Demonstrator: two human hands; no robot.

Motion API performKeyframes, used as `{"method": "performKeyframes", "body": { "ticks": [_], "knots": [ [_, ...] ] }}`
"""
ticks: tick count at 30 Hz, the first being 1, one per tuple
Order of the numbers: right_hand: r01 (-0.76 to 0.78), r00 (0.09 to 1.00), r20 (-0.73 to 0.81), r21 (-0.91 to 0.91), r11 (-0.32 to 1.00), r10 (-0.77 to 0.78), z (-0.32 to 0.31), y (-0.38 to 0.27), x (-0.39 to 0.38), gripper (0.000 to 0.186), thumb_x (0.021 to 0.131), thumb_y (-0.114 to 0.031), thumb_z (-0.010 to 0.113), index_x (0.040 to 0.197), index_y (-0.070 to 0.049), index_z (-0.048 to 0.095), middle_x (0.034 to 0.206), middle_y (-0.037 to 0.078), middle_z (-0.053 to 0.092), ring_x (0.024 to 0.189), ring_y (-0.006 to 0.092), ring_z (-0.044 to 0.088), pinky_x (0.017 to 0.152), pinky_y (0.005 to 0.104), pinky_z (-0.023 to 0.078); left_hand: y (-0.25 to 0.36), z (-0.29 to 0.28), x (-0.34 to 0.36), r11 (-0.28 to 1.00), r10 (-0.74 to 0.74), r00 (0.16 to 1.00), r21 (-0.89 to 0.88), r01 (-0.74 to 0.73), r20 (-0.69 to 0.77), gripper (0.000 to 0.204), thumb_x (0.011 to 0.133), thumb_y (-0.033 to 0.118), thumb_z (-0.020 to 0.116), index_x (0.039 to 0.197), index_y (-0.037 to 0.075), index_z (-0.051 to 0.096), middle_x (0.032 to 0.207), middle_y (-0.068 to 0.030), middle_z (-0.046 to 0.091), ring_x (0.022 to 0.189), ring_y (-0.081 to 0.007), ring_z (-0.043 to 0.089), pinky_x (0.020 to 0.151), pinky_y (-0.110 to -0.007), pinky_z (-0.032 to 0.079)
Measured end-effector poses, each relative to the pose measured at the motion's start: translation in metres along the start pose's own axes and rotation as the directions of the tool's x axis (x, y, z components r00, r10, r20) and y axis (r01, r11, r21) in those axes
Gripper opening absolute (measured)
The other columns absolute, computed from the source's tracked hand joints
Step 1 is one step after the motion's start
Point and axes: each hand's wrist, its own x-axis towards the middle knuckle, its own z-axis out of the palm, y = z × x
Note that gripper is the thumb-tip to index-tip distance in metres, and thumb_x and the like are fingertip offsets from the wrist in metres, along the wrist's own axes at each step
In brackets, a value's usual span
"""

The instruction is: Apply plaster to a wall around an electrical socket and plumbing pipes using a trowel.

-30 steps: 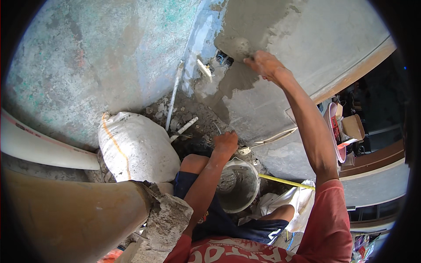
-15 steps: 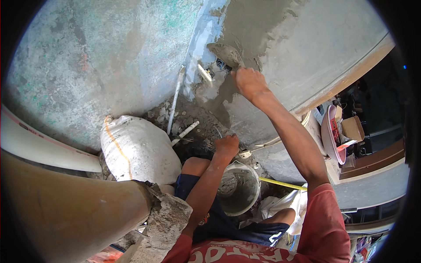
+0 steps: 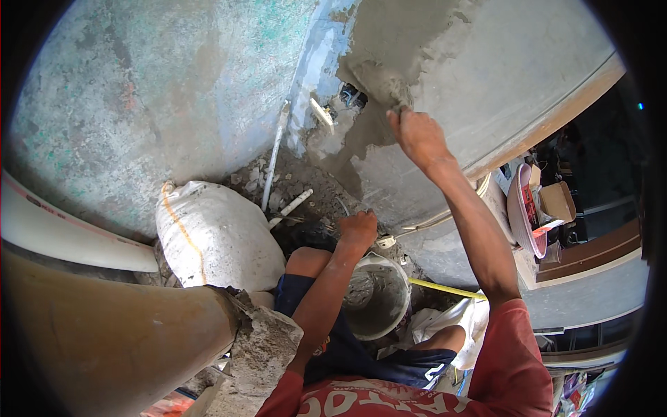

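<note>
My right hand (image 3: 422, 141) grips a trowel, its mortar-coated blade (image 3: 381, 82) lying against the grey wall over wet mortar (image 3: 403, 31). Just left of the blade, a wall hole (image 3: 353, 96) with dark and blue wires shows, and beside it a narrow whitish fitting (image 3: 322, 115) juts out. Lower down, my left hand (image 3: 359, 231) is closed in front of the wall's foot; what it holds, if anything, I cannot make out. Below that hand stands a bucket (image 3: 406, 299) with some wet mortar inside, partly covered by my left forearm.
A full white sack (image 3: 219, 236) leans in the corner by rubble, a white upright pipe (image 3: 276, 156) and a short pipe piece (image 3: 292, 207). A thick tan column (image 3: 118, 320) fills the lower left. At right, a pink basket (image 3: 522, 215) sits on a ledge.
My right hand and the trowel have moved right along the wall, uncovering the hole with wires. My left hand has stayed nearly in place.
</note>
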Motion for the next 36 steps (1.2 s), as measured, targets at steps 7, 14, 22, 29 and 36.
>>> {"method": "performKeyframes", "body": {
  "ticks": [7,14,22,29,36],
  "knots": [
    [-0.021,0.998,0.053,0.047,0.999,0.018,0.021,0.003,0.012,0.042,0.09,-0.036,0.04,0.089,0.003,0.055,0.079,0.028,0.059,0.078,0.0438,0.058,0.072,0.0487,0.045,-0.008,-0.002,-0.003,0.999,-0.029,0.999,-0.019,0.029,0.026,0.037,0.078,0.021,0.059,0.11,0.006,0.051,0.105,-0.0142,0.059,0.099,-0.0317,0.057,0.082,-0.047,0.045],
    [-0.163,0.966,-0.194,0.065,0.984,0.173,-0.016,0.015,-0.028,0.041,0.09,-0.034,0.039,0.09,0.004,0.054,0.076,0.024,0.061,0.074,0.0415,0.059,0.07,0.0478,0.046,0.001,-0.001,0.002,1.0,0.004,1.0,-0.026,-0.004,-0.002,0.035,0.076,0.018,0.059,0.108,0.006,0.052,0.102,-0.014,0.06,0.097,-0.0322,0.058,0.081,-0.047,0.046],
    [-0.151,0.982,-0.061,0.331,0.931,0.181,0.076,-0.035,0.006,0.038,0.09,-0.032,0.039,0.094,0.004,0.05,0.08,0.027,0.06,0.076,0.0413,0.059,0.069,0.0481,0.047,0.002,-0.002,-0.001,0.999,0.025,0.997,0.033,-0.027,0.071,0.033,0.078,0.014,0.053,0.111,0.006,0.051,0.102,-0.0179,0.059,0.097,-0.0341,0.057,0.081,-0.047,0.046],
    [-0.244,0.937,-0.096,0.509,0.826,0.337,0.085,-0.007,-0.016,0.036,0.091,-0.033,0.041,0.09,0.001,0.049,0.073,0.025,0.059,0.069,0.0414,0.058,0.063,0.0485,0.044,-0.006,-0.001,-0.001,1.0,0.003,0.999,0.012,-0.004,0.04,0.036,0.077,0.015,0.051,0.113,0.012,0.051,0.103,-0.0189,0.058,0.097,-0.0367,0.056,0.083,-0.049,0.044],
    [-0.146,0.884,-0.324,0.493,0.858,0.336,0.056,0.04,-0.067,0.031,0.09,-0.03,0.045,0.089,0.0,0.049,0.072,0.022,0.058,0.065,0.04,0.057,0.059,0.0465,0.042,0.006,-0.004,-0.001,0.999,0.022,0.998,0.026,-0.023,0.058,0.034,0.077,0.014,0.052,0.111,0.011,0.051,0.104,-0.0182,0.057,0.098,-0.035,0.056,0.083,-0.047,0.045]
  ]
}}
